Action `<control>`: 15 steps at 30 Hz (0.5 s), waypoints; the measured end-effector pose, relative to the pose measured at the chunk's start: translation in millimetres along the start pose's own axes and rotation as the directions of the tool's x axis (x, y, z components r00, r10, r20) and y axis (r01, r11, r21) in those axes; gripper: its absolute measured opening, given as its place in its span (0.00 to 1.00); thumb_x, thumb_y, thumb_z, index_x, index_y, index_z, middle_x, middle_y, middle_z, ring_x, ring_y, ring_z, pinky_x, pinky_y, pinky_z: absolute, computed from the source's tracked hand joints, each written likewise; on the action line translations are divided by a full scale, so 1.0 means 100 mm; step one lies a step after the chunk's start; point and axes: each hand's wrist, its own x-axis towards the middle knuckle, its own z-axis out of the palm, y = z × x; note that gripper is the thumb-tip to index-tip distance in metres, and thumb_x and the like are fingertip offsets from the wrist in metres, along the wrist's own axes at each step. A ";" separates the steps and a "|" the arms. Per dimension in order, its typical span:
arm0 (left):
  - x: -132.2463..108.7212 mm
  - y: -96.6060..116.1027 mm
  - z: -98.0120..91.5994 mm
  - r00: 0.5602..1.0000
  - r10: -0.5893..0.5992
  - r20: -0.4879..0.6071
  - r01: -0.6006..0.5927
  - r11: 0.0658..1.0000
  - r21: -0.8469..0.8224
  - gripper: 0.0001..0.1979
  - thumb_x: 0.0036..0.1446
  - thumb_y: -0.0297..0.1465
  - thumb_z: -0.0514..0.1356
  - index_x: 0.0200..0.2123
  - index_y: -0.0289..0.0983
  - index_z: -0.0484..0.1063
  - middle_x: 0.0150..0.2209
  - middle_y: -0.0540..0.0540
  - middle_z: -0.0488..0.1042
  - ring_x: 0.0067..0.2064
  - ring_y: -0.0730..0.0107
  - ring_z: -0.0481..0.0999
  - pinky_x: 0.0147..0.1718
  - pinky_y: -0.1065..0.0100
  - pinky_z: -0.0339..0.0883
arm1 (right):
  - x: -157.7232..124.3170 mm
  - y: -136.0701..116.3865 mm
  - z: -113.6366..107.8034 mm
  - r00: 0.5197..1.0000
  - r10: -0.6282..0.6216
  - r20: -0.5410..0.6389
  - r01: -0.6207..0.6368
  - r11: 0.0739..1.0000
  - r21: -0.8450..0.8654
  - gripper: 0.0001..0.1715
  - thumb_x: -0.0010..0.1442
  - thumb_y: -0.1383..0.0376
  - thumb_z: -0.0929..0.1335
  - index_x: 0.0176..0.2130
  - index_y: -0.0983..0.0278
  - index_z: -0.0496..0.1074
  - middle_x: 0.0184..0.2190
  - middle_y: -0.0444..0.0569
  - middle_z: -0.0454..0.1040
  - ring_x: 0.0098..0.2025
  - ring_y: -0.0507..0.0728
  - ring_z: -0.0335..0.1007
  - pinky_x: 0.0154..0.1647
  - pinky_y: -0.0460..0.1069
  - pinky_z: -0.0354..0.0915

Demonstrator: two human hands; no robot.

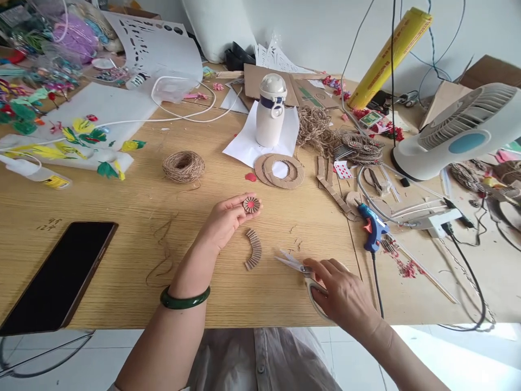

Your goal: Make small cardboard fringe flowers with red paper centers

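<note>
My left hand (227, 220) pinches a small round corrugated cardboard disc (251, 205) with a red centre, held just above the wooden table (142, 255). A green bangle (184, 299) sits on that wrist. A curved strip of corrugated cardboard (253, 249) lies on the table just below the disc. My right hand (344, 296) rests near the table's front edge with its fingers closed around the handles of white scissors (293, 264), whose blades point left and are slightly apart.
A ball of twine (184, 166), cardboard rings (280, 170), a white bottle (271, 110), a blue glue gun (372, 226), a white fan (464, 130), a black phone (57, 274) and a yellow roll (389, 57) lie around. Cables and scraps crowd the right side.
</note>
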 end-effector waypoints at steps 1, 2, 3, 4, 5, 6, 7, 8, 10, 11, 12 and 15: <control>0.00 0.00 0.00 1.000 0.002 0.004 -0.002 1.000 0.000 0.20 0.44 0.16 0.59 0.43 0.28 0.78 0.39 0.39 0.83 0.45 0.60 0.82 0.58 0.53 0.70 | -0.06 0.03 -0.01 0.999 0.039 -0.003 -0.040 0.998 -0.042 0.21 0.56 0.71 0.67 0.49 0.60 0.73 0.34 0.47 0.79 0.37 0.58 0.76 0.31 0.48 0.63; -0.01 0.00 0.00 1.000 0.002 0.007 -0.002 1.000 -0.001 0.20 0.44 0.16 0.59 0.43 0.28 0.78 0.39 0.40 0.83 0.44 0.61 0.83 0.58 0.53 0.70 | -0.13 0.08 -0.03 0.994 0.107 -0.017 -0.108 0.989 -0.105 0.18 0.58 0.70 0.67 0.48 0.60 0.74 0.33 0.47 0.79 0.36 0.59 0.76 0.29 0.48 0.62; -0.01 0.00 0.00 1.000 0.001 0.007 -0.001 1.000 -0.003 0.19 0.45 0.17 0.60 0.43 0.28 0.79 0.39 0.40 0.83 0.44 0.61 0.83 0.58 0.53 0.70 | -0.19 0.15 -0.08 0.977 0.206 -0.058 -0.213 0.961 -0.178 0.16 0.59 0.69 0.66 0.47 0.60 0.74 0.31 0.48 0.79 0.34 0.59 0.76 0.27 0.48 0.60; -0.01 0.00 0.00 1.000 0.000 0.009 0.000 1.000 -0.005 0.19 0.45 0.17 0.60 0.43 0.28 0.79 0.39 0.40 0.83 0.44 0.61 0.83 0.57 0.54 0.70 | -0.26 0.22 -0.13 0.945 0.307 -0.110 -0.325 0.913 -0.246 0.14 0.60 0.67 0.66 0.46 0.61 0.75 0.30 0.49 0.79 0.33 0.60 0.76 0.24 0.48 0.58; -0.02 0.00 0.00 1.000 0.000 0.009 0.000 1.000 -0.005 0.19 0.45 0.17 0.60 0.43 0.28 0.78 0.39 0.39 0.83 0.45 0.60 0.83 0.57 0.54 0.70 | -0.32 0.29 -0.20 0.901 0.396 -0.176 -0.432 0.850 -0.302 0.13 0.61 0.65 0.66 0.46 0.62 0.75 0.29 0.50 0.79 0.32 0.61 0.76 0.23 0.48 0.56; -0.02 0.00 0.00 1.000 0.001 0.011 -0.001 1.000 -0.005 0.19 0.45 0.17 0.60 0.43 0.27 0.79 0.39 0.39 0.83 0.45 0.60 0.82 0.57 0.54 0.70 | -0.37 0.34 -0.26 0.861 0.453 -0.232 -0.507 0.804 -0.310 0.14 0.61 0.63 0.67 0.46 0.62 0.75 0.30 0.50 0.80 0.32 0.61 0.76 0.22 0.48 0.55; -0.02 0.00 0.01 1.000 0.003 0.017 -0.003 1.000 -0.005 0.19 0.45 0.16 0.60 0.43 0.27 0.79 0.39 0.39 0.83 0.46 0.59 0.82 0.57 0.54 0.70 | -0.42 0.36 -0.31 0.835 0.481 -0.267 -0.545 0.789 -0.284 0.15 0.60 0.62 0.67 0.47 0.61 0.74 0.30 0.49 0.80 0.31 0.61 0.76 0.21 0.48 0.55; -0.02 -0.01 0.01 1.000 0.008 0.023 -0.008 1.000 -0.006 0.19 0.45 0.16 0.60 0.42 0.27 0.79 0.39 0.39 0.83 0.46 0.59 0.82 0.57 0.54 0.70 | -0.44 0.35 -0.33 0.831 0.484 -0.275 -0.547 0.800 -0.246 0.16 0.60 0.62 0.67 0.48 0.61 0.74 0.30 0.48 0.80 0.30 0.60 0.76 0.21 0.48 0.55; -0.02 -0.02 0.02 0.999 0.016 0.029 -0.016 1.000 -0.010 0.20 0.43 0.16 0.59 0.42 0.26 0.79 0.38 0.39 0.82 0.46 0.58 0.82 0.57 0.53 0.70 | -0.44 0.21 -0.30 0.870 0.432 -0.238 -0.471 0.871 -0.140 0.17 0.60 0.62 0.67 0.49 0.60 0.73 0.31 0.47 0.80 0.29 0.58 0.76 0.23 0.48 0.58; -0.02 -0.02 0.02 1.000 0.018 0.026 -0.017 1.000 -0.012 0.21 0.43 0.16 0.59 0.42 0.26 0.79 0.37 0.39 0.82 0.46 0.58 0.82 0.57 0.53 0.70 | -0.41 0.10 -0.25 0.900 0.386 -0.204 -0.408 0.909 -0.083 0.17 0.60 0.63 0.66 0.49 0.60 0.72 0.31 0.47 0.80 0.30 0.57 0.76 0.24 0.47 0.60; -0.02 -0.02 0.02 1.000 0.018 0.018 -0.017 1.000 -0.012 0.21 0.42 0.15 0.59 0.42 0.26 0.79 0.37 0.38 0.82 0.46 0.58 0.82 0.57 0.53 0.70 | -0.38 -0.01 -0.19 0.929 0.333 -0.164 -0.341 0.940 -0.024 0.18 0.59 0.64 0.66 0.50 0.61 0.71 0.32 0.48 0.80 0.30 0.57 0.76 0.27 0.47 0.62; -0.01 -0.02 0.01 1.000 0.023 -0.017 -0.024 1.000 -0.012 0.20 0.42 0.16 0.59 0.41 0.26 0.78 0.36 0.38 0.82 0.45 0.59 0.82 0.56 0.53 0.70 | -0.28 -0.25 -0.03 0.978 0.202 0.045 -0.205 0.974 0.100 0.19 0.55 0.69 0.66 0.48 0.60 0.71 0.29 0.45 0.80 0.29 0.55 0.76 0.28 0.46 0.62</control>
